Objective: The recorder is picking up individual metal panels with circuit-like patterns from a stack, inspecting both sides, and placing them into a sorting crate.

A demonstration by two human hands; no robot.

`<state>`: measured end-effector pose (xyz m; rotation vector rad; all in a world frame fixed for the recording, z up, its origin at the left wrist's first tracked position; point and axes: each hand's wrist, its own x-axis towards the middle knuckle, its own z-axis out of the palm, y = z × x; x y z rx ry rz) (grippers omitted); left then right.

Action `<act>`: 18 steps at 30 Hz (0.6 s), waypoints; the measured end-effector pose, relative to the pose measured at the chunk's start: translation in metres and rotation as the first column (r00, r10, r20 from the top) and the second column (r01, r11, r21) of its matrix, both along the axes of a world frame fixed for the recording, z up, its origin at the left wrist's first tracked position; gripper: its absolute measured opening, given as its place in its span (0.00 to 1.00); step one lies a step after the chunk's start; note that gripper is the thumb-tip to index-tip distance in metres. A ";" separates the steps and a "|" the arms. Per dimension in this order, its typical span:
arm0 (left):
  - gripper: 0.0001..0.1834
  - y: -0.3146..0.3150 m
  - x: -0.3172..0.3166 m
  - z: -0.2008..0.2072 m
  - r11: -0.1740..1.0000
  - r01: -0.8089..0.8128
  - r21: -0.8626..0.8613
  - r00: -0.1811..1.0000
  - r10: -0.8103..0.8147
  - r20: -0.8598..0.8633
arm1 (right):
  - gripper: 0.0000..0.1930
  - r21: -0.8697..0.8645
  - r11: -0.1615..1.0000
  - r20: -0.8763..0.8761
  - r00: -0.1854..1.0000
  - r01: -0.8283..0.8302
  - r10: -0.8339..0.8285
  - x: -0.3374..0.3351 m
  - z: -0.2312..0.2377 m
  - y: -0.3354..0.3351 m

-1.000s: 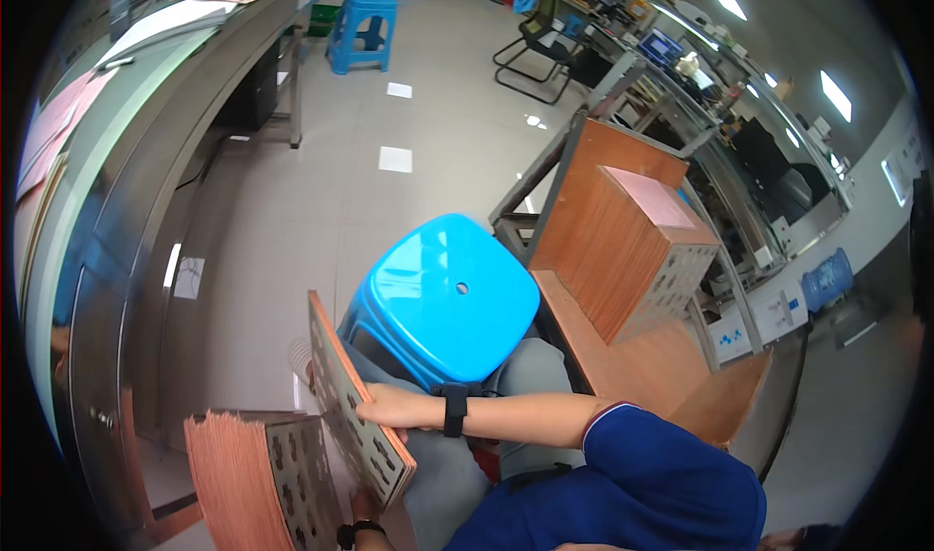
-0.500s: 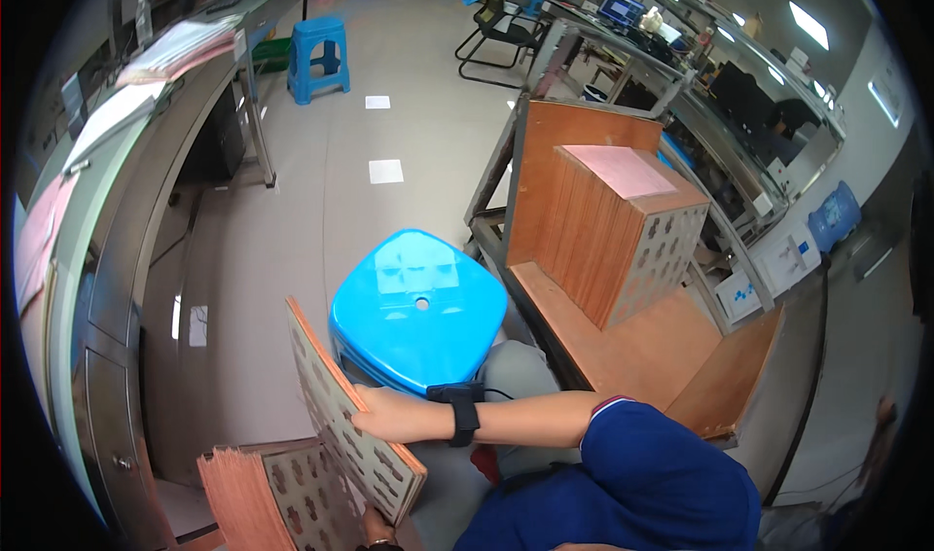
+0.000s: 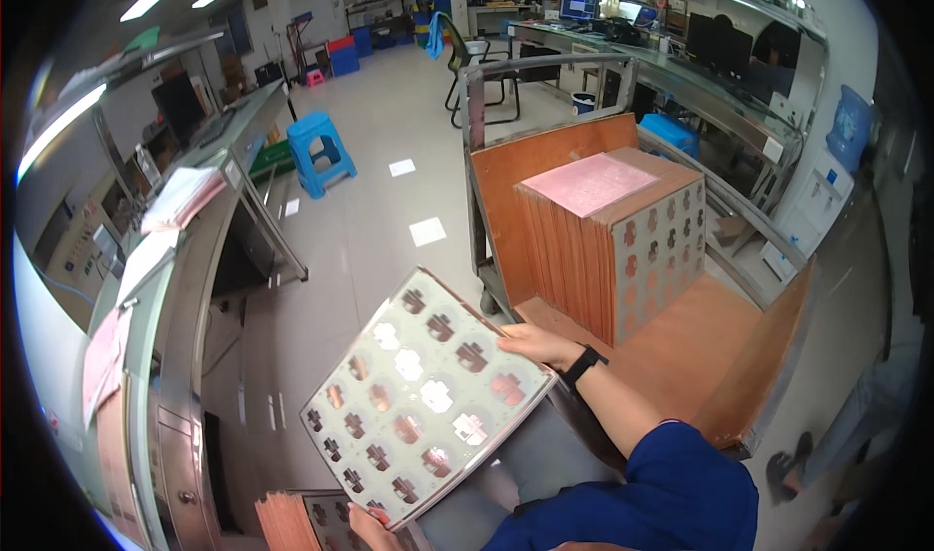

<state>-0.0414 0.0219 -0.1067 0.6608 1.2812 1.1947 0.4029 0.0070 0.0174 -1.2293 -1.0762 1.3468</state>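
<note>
A flat pale panel (image 3: 409, 395), covered in rows of cross-like cut shapes with dark and coppery shine, lies tilted in front of me between both hands. My right hand (image 3: 533, 345), with a black band on the wrist, grips its right edge. My left hand (image 3: 372, 530) closes on the near lower corner; much of that hand is cut off by the picture's edge. Below and to the left stands a stack of similar panels (image 3: 282, 522) with reddish-brown edges. The blue stool seen earlier is hidden now.
At right a metal-framed trolley (image 3: 545, 303) with wooden boards carries a tall panel stack (image 3: 574, 249) topped by a pink sheet (image 3: 589, 183). A long bench (image 3: 161, 303) with papers runs along the left. A blue stool (image 3: 319, 152) stands farther off. Another person's foot (image 3: 786, 468) shows at right.
The panel has swung up from beside the lower-left stack to in front of me, its patterned face now turned up. My right hand moved right with it. The view has tilted upward.
</note>
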 end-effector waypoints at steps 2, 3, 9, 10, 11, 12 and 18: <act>0.13 0.007 0.019 0.004 0.997 0.022 0.076 0.999 -0.019 -0.038 | 0.18 -0.151 0.981 0.158 0.982 0.125 -0.101 0.026 -0.036 -0.009; 0.13 0.006 0.023 0.003 1.000 0.025 0.010 0.997 -0.024 -0.068 | 0.17 -0.145 0.975 0.152 0.978 0.166 -0.144 0.030 -0.048 -0.012; 0.11 0.025 0.002 -0.024 0.997 0.062 -0.051 0.968 -0.072 -0.240 | 0.18 -0.212 0.921 0.285 0.922 0.327 -0.262 0.036 -0.100 -0.019; 0.11 0.024 -0.002 -0.024 0.997 0.053 -0.049 0.967 -0.064 -0.247 | 0.17 -0.266 0.903 0.370 0.901 0.338 -0.228 0.034 -0.088 -0.020; 0.11 0.024 -0.005 -0.023 0.994 0.094 -0.048 0.961 -0.103 -0.258 | 0.17 -0.317 0.878 0.450 0.872 0.358 -0.193 0.034 -0.081 -0.020; 0.11 0.024 -0.008 -0.021 0.990 0.134 -0.049 0.953 -0.142 -0.268 | 0.17 -0.320 0.879 0.444 0.875 0.353 -0.190 0.035 -0.079 -0.020; 0.09 0.022 0.005 0.013 0.983 0.157 0.100 0.936 -0.115 -0.333 | 0.15 0.157 0.816 0.590 0.610 0.556 -0.529 0.032 -0.094 -0.030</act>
